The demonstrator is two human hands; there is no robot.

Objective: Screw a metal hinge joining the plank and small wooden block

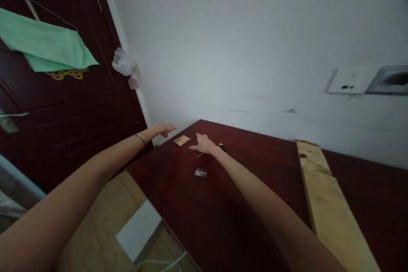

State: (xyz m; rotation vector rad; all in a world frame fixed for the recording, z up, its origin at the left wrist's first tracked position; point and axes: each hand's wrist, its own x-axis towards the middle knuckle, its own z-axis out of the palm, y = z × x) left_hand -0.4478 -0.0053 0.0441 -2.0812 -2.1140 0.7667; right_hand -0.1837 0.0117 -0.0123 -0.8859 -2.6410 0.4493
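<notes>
Reaching over a dark red desk [178, 187] with both hands. Holding nothing visible in the right hand [204, 144], fingers spread, thumb apart. Extending the left hand [168, 129] near a small pale piece [182, 140]; finger gap too small to tell. Showing a metal hinge [200, 172] loose on the desk, near the right hand, and a plank [331, 204] well apart. Seemingly early, with hinge unfastened.

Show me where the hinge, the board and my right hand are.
Hinge [200, 173]: head view, middle of its metal plate.
Board [330, 208]: head view, middle of its top face.
Right hand [205, 144]: head view, back of the hand.
</notes>
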